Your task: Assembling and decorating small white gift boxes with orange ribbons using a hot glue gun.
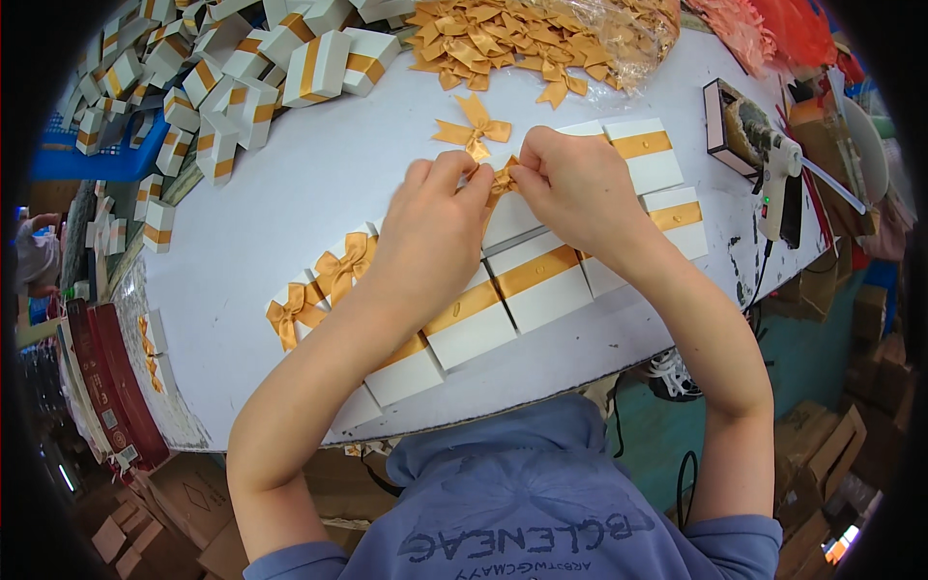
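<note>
Side by side over a white gift box with a gold band, my left hand (435, 217) and my right hand (577, 184) pinch a small gold ribbon bow (504, 180) between their fingertips. The boxes stand in two rows; one white box (537, 278) in the near row has a clear glue blob on its band, as does another box (643, 153) at the right end. Gold bows (344, 266) sit on boxes at the left end. Beyond my fingers lies a loose gold bow (474, 128). My left hand and forearm hide some boxes.
A big heap of white boxes (317, 70) covers the far left, partly over a blue crate (97, 159). Gold bows (483, 43) are piled at the back beside clear plastic. A glue gun (779, 179) with a cord rests at the right edge. Dark red boxes (111, 387) stand at left.
</note>
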Action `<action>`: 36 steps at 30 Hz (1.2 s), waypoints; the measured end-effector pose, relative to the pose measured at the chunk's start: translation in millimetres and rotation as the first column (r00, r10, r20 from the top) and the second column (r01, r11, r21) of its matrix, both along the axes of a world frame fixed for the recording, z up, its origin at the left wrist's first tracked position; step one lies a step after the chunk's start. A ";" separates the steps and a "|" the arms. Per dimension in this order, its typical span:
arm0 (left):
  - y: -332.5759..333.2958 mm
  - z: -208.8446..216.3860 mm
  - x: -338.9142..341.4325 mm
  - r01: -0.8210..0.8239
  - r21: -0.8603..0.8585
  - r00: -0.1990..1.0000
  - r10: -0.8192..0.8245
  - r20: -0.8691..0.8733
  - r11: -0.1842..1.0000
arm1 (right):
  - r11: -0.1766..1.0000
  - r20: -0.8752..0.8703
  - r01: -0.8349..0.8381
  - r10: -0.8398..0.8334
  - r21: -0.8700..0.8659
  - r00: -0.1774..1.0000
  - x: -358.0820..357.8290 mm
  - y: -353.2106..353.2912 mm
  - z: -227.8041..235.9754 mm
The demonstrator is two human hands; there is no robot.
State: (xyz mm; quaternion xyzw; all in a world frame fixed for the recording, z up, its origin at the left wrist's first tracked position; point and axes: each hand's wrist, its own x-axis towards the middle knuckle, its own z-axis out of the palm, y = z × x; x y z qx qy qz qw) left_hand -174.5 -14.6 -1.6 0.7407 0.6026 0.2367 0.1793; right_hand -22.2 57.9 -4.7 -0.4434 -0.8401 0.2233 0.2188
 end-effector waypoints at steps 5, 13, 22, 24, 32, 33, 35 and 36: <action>-2.1 -9.7 -4.1 0.128 0.224 0.940 -0.047 -0.337 0.966 | 0.999 0.162 -0.017 0.024 -0.039 0.987 -1.7 9.1 9.5; -5.0 -1.6 -0.4 0.115 0.129 0.918 -0.056 -0.393 0.985 | 0.997 0.312 -0.036 0.054 -0.062 0.948 -38.7 57.9 12.4; 21.7 16.3 -33.6 0.031 0.421 0.999 -0.018 -0.033 0.906 | 0.781 -0.012 -0.182 0.218 -0.597 0.976 -23.4 67.2 32.9; 26.0 18.2 -34.1 0.064 0.456 0.997 -0.035 -0.073 0.888 | 0.726 -0.148 -0.265 0.223 -0.635 0.963 -14.6 60.5 37.8; 39.0 25.0 13.2 -0.117 -0.106 0.532 0.153 0.833 0.987 | 0.687 -0.489 -0.280 -0.125 -0.671 0.863 28.6 18.1 41.4; 40.2 26.0 21.1 -0.056 -0.197 0.398 0.203 0.895 0.979 | 0.688 -0.488 -0.274 -0.133 -0.672 0.862 30.1 15.4 39.3; 43.4 17.9 34.4 -0.085 -0.195 0.420 0.212 0.882 0.977 | 0.739 -0.554 -0.194 -0.278 -0.645 0.785 28.8 11.0 34.8; 44.6 11.1 38.2 -0.081 -0.158 0.437 0.177 0.882 0.984 | 0.739 -0.577 -0.163 -0.348 -0.654 0.739 31.6 14.3 32.2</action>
